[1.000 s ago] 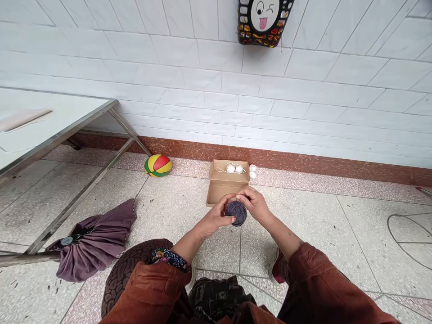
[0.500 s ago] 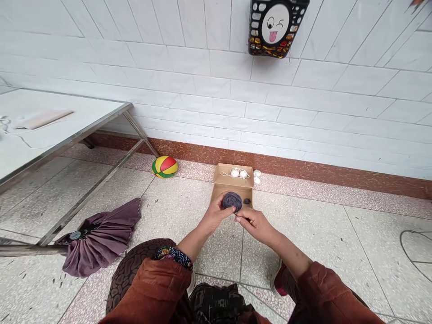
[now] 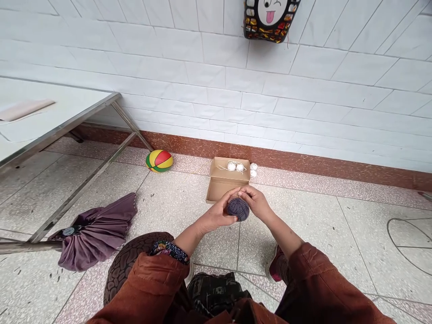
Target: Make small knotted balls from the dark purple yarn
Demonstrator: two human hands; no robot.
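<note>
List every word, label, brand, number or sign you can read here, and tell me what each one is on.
No readable text.
Purple umbrella: the round disc on it may carry marks, too small to read.
Black plastic basket: a winking face with its tongue out, no lettering visible.
Dark yarn ball and cardboard box: no print visible.

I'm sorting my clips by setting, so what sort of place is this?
Likely an indoor room, perhaps in a home or small workshop: there's a tiled wall, a table and a colourful ball on the floor.
</note>
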